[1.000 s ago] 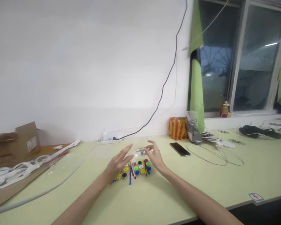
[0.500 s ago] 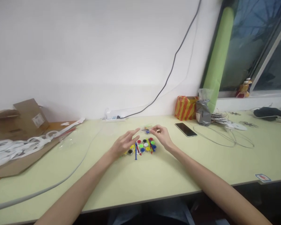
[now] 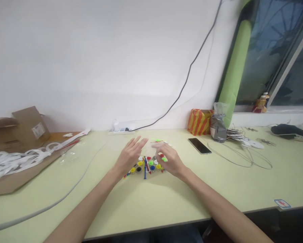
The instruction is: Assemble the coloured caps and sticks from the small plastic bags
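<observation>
Small round pieces [image 3: 152, 167] in yellow, blue, red, green, black and white lie in a cluster on the table between my hands. Thin coloured plastic sticks, among them a blue stick [image 3: 145, 170], rest across them. My left hand [image 3: 130, 156] hovers over the cluster's left end, fingers stretched out, holding nothing visible. On the other side, my right hand [image 3: 169, 159] is above the right end, thumb and forefinger apart and nothing visible between them; it hides some pieces. Just beyond its fingertips lie thin green and red bits [image 3: 156, 140], too blurred to name.
Right of my hands are a phone [image 3: 199, 146], a striped bag [image 3: 200, 122], a grey pouch [image 3: 218, 126] and loose wires. A power strip [image 3: 122, 129] sits by the wall. At left, a cable [image 3: 72, 189] crosses the table near a cardboard box [image 3: 30, 126] and white strips.
My right hand has come nearer over the cluster, its pinched fingers now spread. My left hand has lifted slightly with its fingers straighter. The view has tilted up a little.
</observation>
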Tool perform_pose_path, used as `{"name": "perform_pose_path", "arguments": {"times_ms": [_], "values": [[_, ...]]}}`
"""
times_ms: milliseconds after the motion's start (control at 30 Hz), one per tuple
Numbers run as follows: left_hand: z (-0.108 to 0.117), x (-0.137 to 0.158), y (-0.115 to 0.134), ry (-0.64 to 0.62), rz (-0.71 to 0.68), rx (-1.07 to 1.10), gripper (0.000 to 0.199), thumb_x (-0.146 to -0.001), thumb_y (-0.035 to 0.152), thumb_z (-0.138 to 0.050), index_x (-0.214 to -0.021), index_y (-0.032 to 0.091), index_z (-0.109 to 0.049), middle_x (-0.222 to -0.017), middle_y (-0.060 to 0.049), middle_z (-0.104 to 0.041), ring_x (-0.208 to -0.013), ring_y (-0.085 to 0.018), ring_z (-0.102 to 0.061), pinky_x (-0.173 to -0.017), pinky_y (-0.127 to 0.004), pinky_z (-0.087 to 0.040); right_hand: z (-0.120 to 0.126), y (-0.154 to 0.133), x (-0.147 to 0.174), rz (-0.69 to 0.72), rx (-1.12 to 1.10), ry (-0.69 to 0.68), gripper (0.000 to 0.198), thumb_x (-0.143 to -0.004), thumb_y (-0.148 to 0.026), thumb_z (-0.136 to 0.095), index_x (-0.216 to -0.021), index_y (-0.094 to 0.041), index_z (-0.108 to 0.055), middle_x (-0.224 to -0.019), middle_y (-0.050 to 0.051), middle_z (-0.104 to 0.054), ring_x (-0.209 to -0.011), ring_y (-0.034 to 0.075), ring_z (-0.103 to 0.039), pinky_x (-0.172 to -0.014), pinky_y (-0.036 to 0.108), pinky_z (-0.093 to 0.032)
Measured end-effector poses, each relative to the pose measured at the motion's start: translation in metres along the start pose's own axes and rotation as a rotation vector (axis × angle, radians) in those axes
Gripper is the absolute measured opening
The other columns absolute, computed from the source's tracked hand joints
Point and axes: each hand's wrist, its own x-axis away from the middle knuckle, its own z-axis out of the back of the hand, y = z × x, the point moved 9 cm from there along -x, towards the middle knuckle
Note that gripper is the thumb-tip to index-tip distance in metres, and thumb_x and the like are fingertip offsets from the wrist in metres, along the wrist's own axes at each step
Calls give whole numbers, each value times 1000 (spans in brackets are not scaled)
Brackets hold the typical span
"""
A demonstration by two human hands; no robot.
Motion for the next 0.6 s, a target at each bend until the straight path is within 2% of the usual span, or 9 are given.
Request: {"name": "perform_pose_path", "arguments": {"times_ms": [133,267,400,500,600], "values": [[-6,4,8,-15,-66,74,67,-95,0,-30,-158,24,-29,-147,-8,-56,-138,-19,-51,-117,-44,-44,-17,-11,3,50,13,-82,20,-94,-11,-50,-106,-23,-62,-115,10,-73,-117,22,-65,-100,41,-54],[-1,5,14,-9,-106,102,66,-97,5,-35,-159,25,-27,-144,-8,-59,-131,-20,-58,-113,-43,-49,-30,-13,6,111,62,-166,29,-95,-13,-54,-123,-19,-58,-119,14,-70,-119,24,-63,-97,42,-55],[7,1,18,-12,-113,77,70,-97,3,-39,-160,27,-22,-146,-9,-57,-133,-21,-56,-113,-44,-48,-29,-14,7,165,155,-140,22,-94,-9,-54,-110,-21,-63,-119,12,-70,-117,23,-64,-97,42,-55],[3,-2,13,-70,-70,50,74,-94,-1,-36,-160,27,-23,-155,-10,-47,-143,-23,-45,-116,-46,-45,-22,-18,7,201,175,-72,18,-94,-8,-54,-102,-20,-65,-118,12,-70,-119,24,-63,-99,43,-55],[-4,-1,6,-145,-27,61,79,-89,-5,-32,-160,29,-24,-160,-9,-38,-148,-24,-36,-117,-46,-43,-23,-20,8,201,194,-96,17,-96,-11,-53,-102,-21,-65,-128,13,-67,-126,26,-60,-100,45,-54]]}}
